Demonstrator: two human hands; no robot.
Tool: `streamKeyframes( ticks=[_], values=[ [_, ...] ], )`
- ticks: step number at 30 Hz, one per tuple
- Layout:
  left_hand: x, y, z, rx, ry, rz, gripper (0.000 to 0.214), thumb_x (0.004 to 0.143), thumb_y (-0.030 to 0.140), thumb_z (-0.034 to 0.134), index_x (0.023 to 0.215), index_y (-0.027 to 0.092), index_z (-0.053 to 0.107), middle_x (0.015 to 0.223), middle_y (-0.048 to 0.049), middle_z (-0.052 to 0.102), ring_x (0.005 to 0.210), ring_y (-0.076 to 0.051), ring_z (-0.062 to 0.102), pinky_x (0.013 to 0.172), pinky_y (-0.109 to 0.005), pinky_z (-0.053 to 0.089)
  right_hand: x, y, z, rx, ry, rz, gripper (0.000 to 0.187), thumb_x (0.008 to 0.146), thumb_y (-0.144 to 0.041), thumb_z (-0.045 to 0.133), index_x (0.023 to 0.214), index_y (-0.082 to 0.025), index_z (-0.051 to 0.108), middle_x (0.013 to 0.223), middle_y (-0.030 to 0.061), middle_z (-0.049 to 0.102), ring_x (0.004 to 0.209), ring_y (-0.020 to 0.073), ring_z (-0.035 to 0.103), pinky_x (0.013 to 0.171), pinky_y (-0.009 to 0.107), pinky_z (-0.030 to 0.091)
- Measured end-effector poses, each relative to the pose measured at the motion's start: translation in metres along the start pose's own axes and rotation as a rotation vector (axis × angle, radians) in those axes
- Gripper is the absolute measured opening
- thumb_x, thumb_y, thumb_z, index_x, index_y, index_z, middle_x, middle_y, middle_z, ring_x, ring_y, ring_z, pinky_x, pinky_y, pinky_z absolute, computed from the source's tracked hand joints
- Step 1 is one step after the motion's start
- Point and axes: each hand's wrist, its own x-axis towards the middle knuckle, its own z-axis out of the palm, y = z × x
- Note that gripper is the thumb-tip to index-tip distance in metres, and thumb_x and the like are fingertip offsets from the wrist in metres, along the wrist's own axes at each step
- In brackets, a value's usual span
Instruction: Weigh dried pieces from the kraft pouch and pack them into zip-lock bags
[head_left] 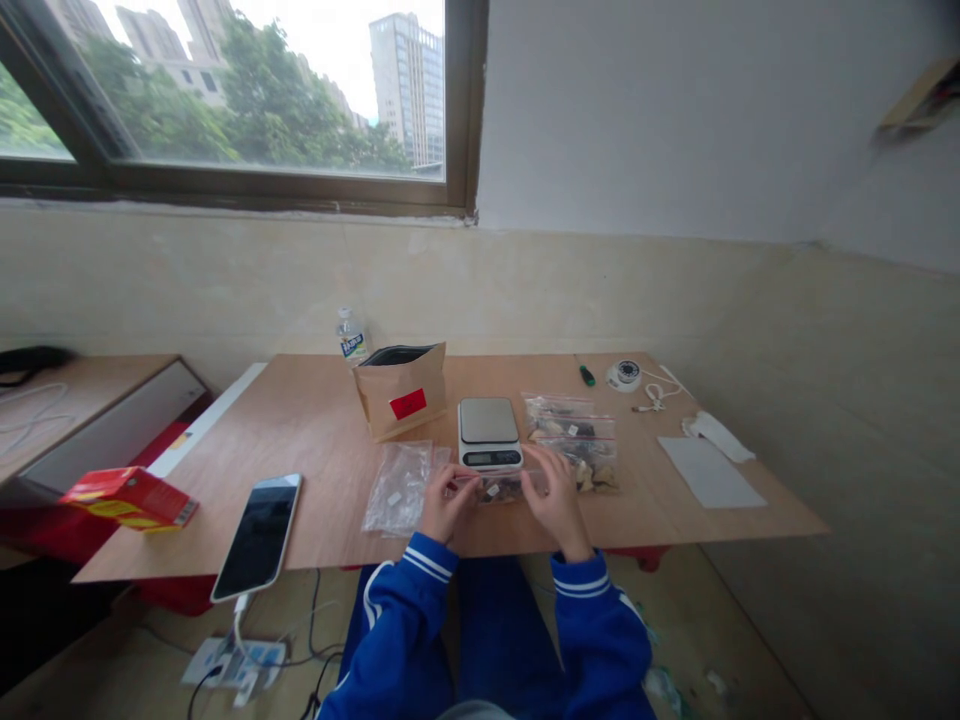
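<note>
Between my hands, in front of the scale, lies a clear zip bag [496, 490] with dark pieces inside. My left hand [448, 498] pinches the left end of its top edge, and my right hand [551, 492] holds the right end. Directly behind it sits the digital kitchen scale [488, 425], its steel plate bare. Filled zip bags [577, 430] lie in a stack to the right, some with pale pieces. Left of my left hand are empty-looking clear plastic bags [397, 488]. An open brown paper pouch [401, 392] with a red label stands behind them.
On the left are a tablet [259, 535] with a charging cable, past the table's front edge, and a red box [131, 498]. A water bottle [351, 336] stands behind the pouch. At the right are a green-handled screwdriver [586, 376], a dome camera [625, 375] and a white sheet [711, 471].
</note>
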Motion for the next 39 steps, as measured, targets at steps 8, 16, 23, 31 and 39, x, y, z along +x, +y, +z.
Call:
streamKeyframes(
  ticks=[8, 16, 23, 31, 39],
  values=[
    [-0.002, 0.006, 0.003, 0.075, -0.066, 0.108, 0.015, 0.079, 0.033, 0.061, 0.081, 0.02, 0.068, 0.08, -0.004, 0.063, 0.08, -0.018, 0.057, 0.065, -0.026, 0.04, 0.027, -0.024, 0.003, -0.139, -0.411, -0.24, 0.01, 0.083, -0.024, 0.057, 0.077, -0.024, 0.066, 0.077, 0.0006, 0.068, 0.08, 0.0197, 0.057, 0.081, 0.037, 0.034],
    [-0.007, 0.002, 0.01, 0.093, -0.079, 0.091, 0.015, 0.081, 0.031, 0.058, 0.082, 0.02, 0.067, 0.082, -0.0043, 0.063, 0.08, -0.018, 0.057, 0.065, -0.027, 0.04, 0.019, -0.02, 0.015, -0.195, -0.3, -0.255, 0.023, 0.08, -0.007, 0.051, 0.067, -0.021, 0.064, 0.07, 0.0041, 0.063, 0.079, 0.0211, 0.054, 0.072, 0.034, 0.038],
    [-0.01, -0.005, 0.008, 0.154, -0.053, 0.104, 0.016, 0.083, 0.032, 0.054, 0.082, 0.019, 0.064, 0.081, -0.0045, 0.062, 0.081, -0.018, 0.057, 0.071, -0.03, 0.042, 0.011, -0.003, 0.006, -0.044, -0.391, -0.204, 0.01, 0.084, -0.023, 0.056, 0.083, -0.021, 0.066, 0.081, 0.0039, 0.065, 0.082, 0.021, 0.056, 0.073, 0.033, 0.044],
    [-0.008, -0.007, 0.008, 0.188, -0.116, 0.13, 0.016, 0.083, 0.032, 0.055, 0.083, 0.017, 0.061, 0.083, -0.0043, 0.062, 0.084, -0.018, 0.058, 0.076, -0.031, 0.044, 0.008, 0.007, -0.002, -0.145, -0.37, -0.139, 0.021, 0.08, -0.007, 0.053, 0.067, -0.02, 0.065, 0.074, 0.0027, 0.063, 0.074, 0.0179, 0.056, 0.071, 0.031, 0.038],
    [-0.008, -0.005, 0.01, 0.2, -0.137, 0.157, 0.02, 0.082, 0.035, 0.057, 0.08, 0.017, 0.065, 0.082, -0.0049, 0.062, 0.082, -0.018, 0.057, 0.076, -0.031, 0.044, 0.008, 0.007, -0.003, -0.176, -0.416, -0.127, 0.022, 0.082, -0.008, 0.052, 0.067, -0.02, 0.063, 0.074, 0.0022, 0.065, 0.076, 0.0182, 0.057, 0.072, 0.031, 0.039]
  ],
)
